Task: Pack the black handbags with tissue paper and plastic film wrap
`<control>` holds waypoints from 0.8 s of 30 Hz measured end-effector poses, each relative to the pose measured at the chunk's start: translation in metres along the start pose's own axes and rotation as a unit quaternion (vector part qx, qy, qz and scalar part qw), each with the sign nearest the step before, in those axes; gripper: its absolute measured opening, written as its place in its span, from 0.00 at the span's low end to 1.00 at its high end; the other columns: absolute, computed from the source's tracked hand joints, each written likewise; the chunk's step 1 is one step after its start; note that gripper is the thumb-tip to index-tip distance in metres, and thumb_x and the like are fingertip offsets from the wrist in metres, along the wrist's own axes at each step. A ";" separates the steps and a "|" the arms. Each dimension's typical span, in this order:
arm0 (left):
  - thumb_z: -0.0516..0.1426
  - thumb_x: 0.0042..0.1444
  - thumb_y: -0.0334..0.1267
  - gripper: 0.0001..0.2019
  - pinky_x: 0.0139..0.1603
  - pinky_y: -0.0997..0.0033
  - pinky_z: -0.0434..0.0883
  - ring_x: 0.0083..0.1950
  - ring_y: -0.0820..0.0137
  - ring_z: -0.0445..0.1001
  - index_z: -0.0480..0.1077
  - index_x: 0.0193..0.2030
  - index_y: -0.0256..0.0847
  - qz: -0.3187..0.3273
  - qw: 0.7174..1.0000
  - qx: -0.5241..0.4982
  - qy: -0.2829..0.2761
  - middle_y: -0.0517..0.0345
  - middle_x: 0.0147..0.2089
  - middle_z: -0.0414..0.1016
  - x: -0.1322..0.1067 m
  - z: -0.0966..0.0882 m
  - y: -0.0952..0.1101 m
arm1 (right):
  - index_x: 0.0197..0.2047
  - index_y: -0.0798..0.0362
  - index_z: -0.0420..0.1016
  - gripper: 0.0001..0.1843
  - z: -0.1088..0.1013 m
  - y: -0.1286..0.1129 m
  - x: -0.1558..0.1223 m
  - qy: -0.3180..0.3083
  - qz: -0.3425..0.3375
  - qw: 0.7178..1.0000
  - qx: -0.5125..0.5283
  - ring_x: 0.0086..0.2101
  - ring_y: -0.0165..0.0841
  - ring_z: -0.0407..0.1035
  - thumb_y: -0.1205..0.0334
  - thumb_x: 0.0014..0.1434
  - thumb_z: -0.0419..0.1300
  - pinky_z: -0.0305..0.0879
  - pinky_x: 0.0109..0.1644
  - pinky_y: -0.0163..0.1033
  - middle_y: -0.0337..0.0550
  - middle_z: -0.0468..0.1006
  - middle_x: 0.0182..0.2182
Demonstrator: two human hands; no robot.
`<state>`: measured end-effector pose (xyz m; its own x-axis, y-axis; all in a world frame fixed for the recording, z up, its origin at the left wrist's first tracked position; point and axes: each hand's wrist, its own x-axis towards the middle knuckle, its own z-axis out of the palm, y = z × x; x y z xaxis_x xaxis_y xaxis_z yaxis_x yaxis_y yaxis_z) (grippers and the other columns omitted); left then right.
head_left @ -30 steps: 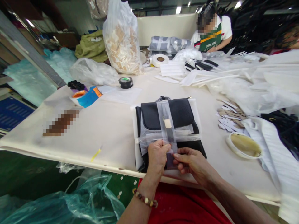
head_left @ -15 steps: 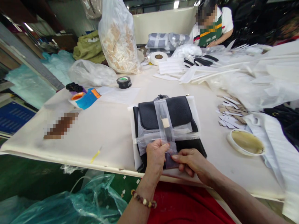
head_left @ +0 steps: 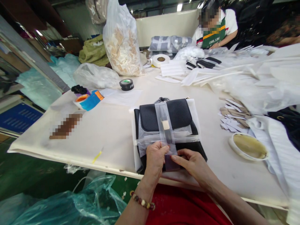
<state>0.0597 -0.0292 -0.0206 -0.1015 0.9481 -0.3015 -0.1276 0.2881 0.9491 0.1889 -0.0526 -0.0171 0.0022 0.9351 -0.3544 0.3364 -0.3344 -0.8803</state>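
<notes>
A black bag (head_left: 182, 112) with a flap lies on the table close to its front edge. A translucent plastic strip (head_left: 161, 112) runs down over the flap, and a second one crosses the bag sideways. Under the upright strip shows a pale buckle-like piece (head_left: 166, 125). With thumb and bent fingers my left hand (head_left: 155, 159) grips the strip's lower part. My right hand (head_left: 193, 164) is closed at the strip's lower right edge, thumb and forefinger on the plastic; its other fingers are partly hidden. A dark purplish patch shows below both thumbs.
To the right lie cardboard and paper pieces (head_left: 234, 114) and a round shallow dish (head_left: 249, 147). Tape rolls, black (head_left: 126, 84) and blue-orange (head_left: 90, 100), sit on the left. Behind stand a filled plastic bag (head_left: 124, 47) and a white roll (head_left: 159, 60). A co-worker (head_left: 215, 34) stands opposite.
The view has shifted slightly. My right forefinger has moved up a little along the strip's edge, and that hand's lower fingers have tucked in. My left hand keeps its grip.
</notes>
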 end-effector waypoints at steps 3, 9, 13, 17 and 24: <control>0.56 0.36 0.40 0.09 0.12 0.81 0.45 0.11 0.82 0.48 0.61 0.15 0.39 0.002 1.000 0.007 0.004 0.69 0.10 0.55 0.000 0.000 -0.001 | 0.27 0.55 0.75 0.18 0.008 -0.003 0.002 0.005 -0.024 1.000 0.018 0.25 0.31 0.61 0.47 0.45 0.59 0.55 0.29 0.36 0.40 0.72 0.23; 0.56 0.38 0.40 0.09 0.12 0.80 0.44 0.11 0.82 0.48 0.61 0.15 0.39 0.001 1.000 0.028 0.013 0.70 0.09 0.53 -0.001 0.002 -0.001 | 0.23 0.55 0.72 0.17 0.010 -0.006 0.002 0.020 -0.009 0.997 0.071 0.22 0.28 0.56 0.47 0.43 0.58 0.52 0.25 0.35 0.37 0.67 0.18; 0.56 0.39 0.41 0.10 0.11 0.81 0.44 0.10 0.82 0.48 0.60 0.16 0.40 -0.009 0.999 0.040 -0.003 0.70 0.08 0.53 -0.001 0.000 0.003 | 0.20 0.55 0.72 0.16 0.010 -0.005 0.004 0.033 -0.015 0.997 0.067 0.23 0.29 0.56 0.49 0.42 0.57 0.51 0.25 0.35 0.37 0.66 0.18; 0.56 0.41 0.41 0.10 0.11 0.81 0.44 0.09 0.82 0.49 0.60 0.17 0.40 -0.038 0.997 0.057 -0.042 0.70 0.07 0.54 -0.003 -0.005 0.009 | 0.19 0.54 0.71 0.15 0.011 -0.003 0.006 0.040 -0.014 0.997 0.067 0.21 0.28 0.54 0.50 0.42 0.58 0.48 0.24 0.35 0.36 0.64 0.16; 0.56 0.45 0.48 0.13 0.09 0.82 0.44 0.07 0.81 0.49 0.65 0.22 0.39 -0.134 0.984 0.078 -0.092 0.68 0.07 0.56 -0.015 -0.015 0.016 | 0.19 0.54 0.71 0.15 0.011 0.001 0.007 0.029 -0.016 0.996 0.086 0.22 0.29 0.56 0.50 0.43 0.59 0.50 0.25 0.35 0.36 0.66 0.17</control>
<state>0.0441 -0.0403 -0.0021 0.0973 0.8396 -0.5344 0.0291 0.5343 0.8448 0.1790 -0.0475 -0.0241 0.0505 0.9494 -0.3099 0.1718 -0.3139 -0.9338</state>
